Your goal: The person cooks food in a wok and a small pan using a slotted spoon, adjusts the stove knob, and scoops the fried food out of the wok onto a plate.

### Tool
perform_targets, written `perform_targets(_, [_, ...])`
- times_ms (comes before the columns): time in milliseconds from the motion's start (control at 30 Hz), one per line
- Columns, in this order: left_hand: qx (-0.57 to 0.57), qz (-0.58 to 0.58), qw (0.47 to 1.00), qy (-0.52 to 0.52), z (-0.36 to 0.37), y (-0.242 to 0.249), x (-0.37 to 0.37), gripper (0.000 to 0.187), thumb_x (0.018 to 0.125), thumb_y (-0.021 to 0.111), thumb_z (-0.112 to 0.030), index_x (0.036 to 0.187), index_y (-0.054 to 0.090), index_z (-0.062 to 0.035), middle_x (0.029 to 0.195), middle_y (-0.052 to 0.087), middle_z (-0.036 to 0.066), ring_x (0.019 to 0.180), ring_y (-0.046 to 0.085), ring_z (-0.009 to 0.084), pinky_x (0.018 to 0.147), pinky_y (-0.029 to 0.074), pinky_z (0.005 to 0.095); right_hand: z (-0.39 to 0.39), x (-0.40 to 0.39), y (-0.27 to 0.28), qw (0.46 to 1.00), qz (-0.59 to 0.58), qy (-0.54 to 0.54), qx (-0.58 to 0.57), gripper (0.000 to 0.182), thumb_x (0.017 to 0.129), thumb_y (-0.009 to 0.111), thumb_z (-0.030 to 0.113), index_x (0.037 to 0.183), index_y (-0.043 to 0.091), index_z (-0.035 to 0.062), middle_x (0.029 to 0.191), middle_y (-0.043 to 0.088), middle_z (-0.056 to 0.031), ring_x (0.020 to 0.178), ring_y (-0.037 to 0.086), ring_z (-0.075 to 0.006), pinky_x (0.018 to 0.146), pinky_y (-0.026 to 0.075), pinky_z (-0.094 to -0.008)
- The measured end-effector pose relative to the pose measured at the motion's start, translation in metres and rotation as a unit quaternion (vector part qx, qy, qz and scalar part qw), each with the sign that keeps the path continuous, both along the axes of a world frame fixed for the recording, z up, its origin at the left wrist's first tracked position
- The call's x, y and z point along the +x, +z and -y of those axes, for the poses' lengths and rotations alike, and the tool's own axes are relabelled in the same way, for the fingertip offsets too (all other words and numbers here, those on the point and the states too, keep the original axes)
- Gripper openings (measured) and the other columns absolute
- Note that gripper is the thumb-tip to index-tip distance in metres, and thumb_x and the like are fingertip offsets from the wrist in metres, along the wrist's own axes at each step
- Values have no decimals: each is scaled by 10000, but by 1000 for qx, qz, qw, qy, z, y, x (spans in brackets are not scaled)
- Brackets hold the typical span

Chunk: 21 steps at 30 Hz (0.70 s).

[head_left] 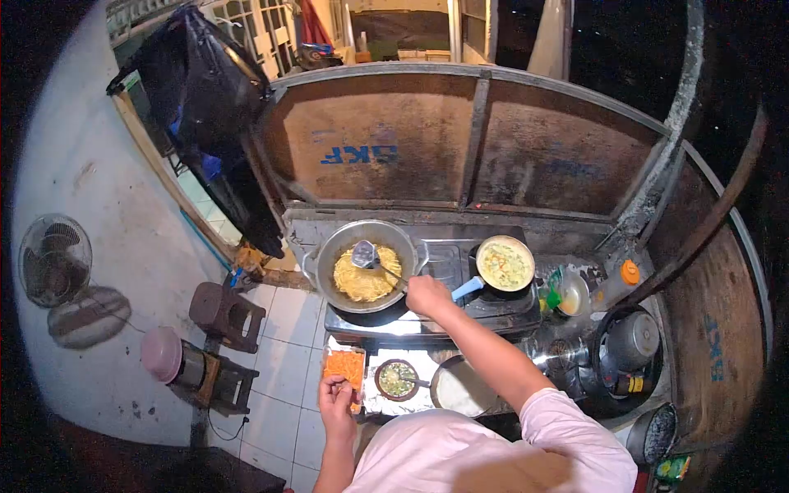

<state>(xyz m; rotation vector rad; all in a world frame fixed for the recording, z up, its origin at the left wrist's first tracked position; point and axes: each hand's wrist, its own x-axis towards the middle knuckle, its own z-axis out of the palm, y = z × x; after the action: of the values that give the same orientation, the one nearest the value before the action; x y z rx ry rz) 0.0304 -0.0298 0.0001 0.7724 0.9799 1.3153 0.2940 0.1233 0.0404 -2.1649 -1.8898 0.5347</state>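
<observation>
My right hand (pixel 427 294) grips the handle of a metal spatula (pixel 365 255) whose blade rests in a large wok (pixel 329 261) full of yellow noodles (pixel 367 279) on the left burner. My left hand (pixel 336 398) holds the near edge of a small tray of grated carrot (pixel 345 365) just below the stove. On the right burner sits a small pan (pixel 505 264) with a blue handle and a yellow-green mix.
A bowl of chopped greens (pixel 398 379) and a round lid or plate (pixel 460 388) lie on the near counter. A pot (pixel 633 338), an orange-capped bottle (pixel 622 279) and a cup (pixel 572 296) stand at right. Stools (pixel 226 312) and a fan (pixel 54 260) are on the floor at left.
</observation>
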Motion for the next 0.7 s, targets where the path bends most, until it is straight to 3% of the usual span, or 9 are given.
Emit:
perform_targets(167, [3,-1,1000,-19,0,4,12,208,884,558,-55,1078,483,-59,880,510,26,689,509,105,627,453,259,7,6,2,999,-37,-1,-13,253,777,521,87,935,688,-19,952,656,-283,909,662,-403,788,538,-493])
perform_targets(233, [-2,-8,1000,-7,-1,2,17,217,878,577,-61,1068,473,-53,788,470,4,601,458,79,613,456,275,11,10,-5,999,-51,6,-9,261,767,522,81,941,680,-33,944,650,-295,919,651,-419,796,532,-499])
perform_targets(433, [8,-6,999,-52,-2,-3,30,206,877,561,-64,1063,475,-56,830,483,26,652,510,120,613,456,279,20,35,-27,990,-133,17,-44,272,831,494,121,982,692,11,1007,646,-266,977,615,-426,878,482,-482])
perform_targets(567, [-15,9,998,-63,-3,-5,45,207,871,559,-54,1061,477,-55,820,484,22,654,514,119,609,454,271,45,84,-5,997,-72,24,-3,288,875,502,185,1037,687,35,1006,651,-249,967,625,-398,880,486,-449])
perform_targets(633, [-19,3,997,-69,-4,-9,51,210,869,562,-51,1062,480,-57,814,482,16,643,499,109,602,449,263,58,119,-3,995,-68,-3,69,207,775,518,107,798,695,1,854,660,-234,825,652,-400,752,523,-473])
perform_targets(700, [-26,-3,997,-74,-4,-10,56,213,867,565,-49,1062,482,-60,807,480,10,632,484,98,596,443,255,84,151,25,992,-66,-38,97,207,773,532,130,794,698,9,834,655,-247,817,650,-405,763,523,-470])
